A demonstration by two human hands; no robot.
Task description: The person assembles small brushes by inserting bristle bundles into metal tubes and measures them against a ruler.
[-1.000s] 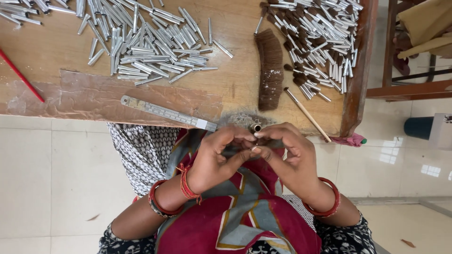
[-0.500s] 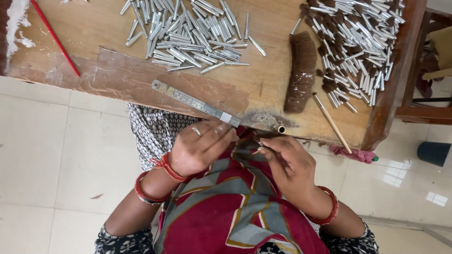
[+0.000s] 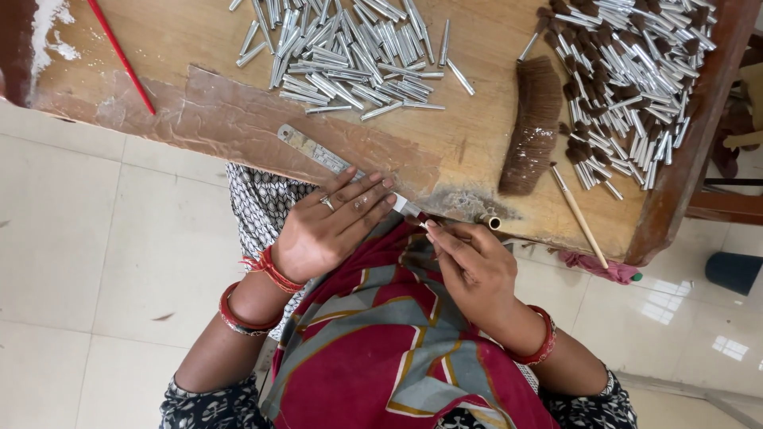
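My left hand lies flat with its fingers spread at the near edge of the wooden table, fingertips next to the end of a metal ruler. My right hand is pinched on a small silver ferrule with a dark hair tip, held just off the table edge, close to the left fingertips. A short metal tube sits at the edge beside the right hand. A bundle of brown bristle hair lies flat on the table beyond it.
A heap of empty silver ferrules lies at the table's middle. Ferrules filled with dark hair are piled at the right. A red stick, a thin wooden stick and a pink cloth are nearby. Below is tiled floor.
My hands, joined over my lap before, have come apart. The left hand has opened and moved up to the ruler's end. The right hand keeps its pinch near the table edge.
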